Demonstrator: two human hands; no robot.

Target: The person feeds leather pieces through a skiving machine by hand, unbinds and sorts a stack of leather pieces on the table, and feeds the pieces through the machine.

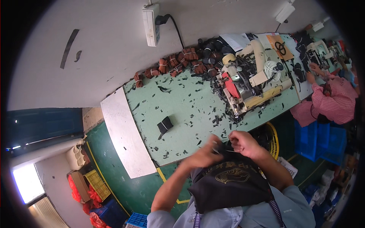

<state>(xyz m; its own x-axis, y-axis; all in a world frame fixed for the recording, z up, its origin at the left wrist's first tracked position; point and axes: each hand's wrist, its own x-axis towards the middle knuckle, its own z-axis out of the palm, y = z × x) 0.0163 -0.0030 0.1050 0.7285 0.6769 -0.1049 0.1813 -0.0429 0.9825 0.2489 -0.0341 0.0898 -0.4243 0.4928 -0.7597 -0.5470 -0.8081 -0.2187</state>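
My left hand [207, 155], smeared by motion, is in front of my apron by the table's near edge. Its fingers close around a small dark bundle [218, 147], mostly hidden by the hand. Just to the right, my right hand [243, 143] is curled with its fingertips pinched together. A thin pale line [230, 151] runs between the hands; whatever the right fingers grip is too small to make out. Farther left, a folded black bundle [165, 125] with a white tie lies on the green tabletop [182, 110].
Brown tied bundles [163, 65] line the wall. A cream sewing machine [258, 64] stands at the right amid black scraps. A white board [123, 133] covers the table's left end. Beyond the machine, a person in a checked pink top [334, 98] works beside blue crates [319, 138].
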